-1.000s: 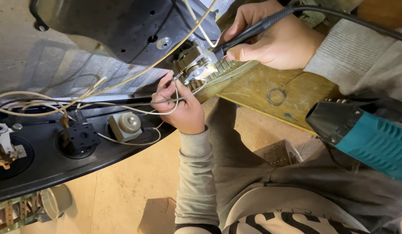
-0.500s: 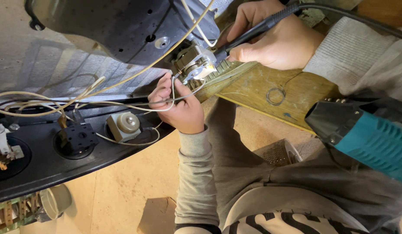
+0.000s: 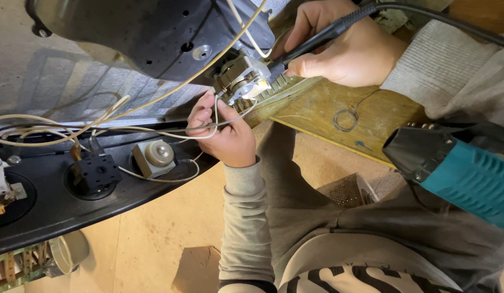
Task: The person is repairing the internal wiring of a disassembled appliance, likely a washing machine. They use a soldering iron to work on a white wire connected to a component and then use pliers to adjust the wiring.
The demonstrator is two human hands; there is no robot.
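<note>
both hands work: left hand (image 3: 226,135) pinches pale thin wires (image 3: 170,133), right hand (image 3: 347,46) grips black soldering iron (image 3: 317,40) on small metal switch (image 3: 242,80); soldering looks underway, steadiness needed.

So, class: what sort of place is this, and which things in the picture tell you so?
Probably a repair workshop. A soldering iron works on a small motor with loose wires, over a scuffed wooden bench, and a teal power tool lies nearby.

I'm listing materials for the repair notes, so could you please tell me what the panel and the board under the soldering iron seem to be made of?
Panel: probably enamelled or painted metal; black, smooth, with a dull sheen. Board: wood, unfinished; yellowish, grain showing, stained and scuffed. The right hand holds the soldering iron above it.
</note>
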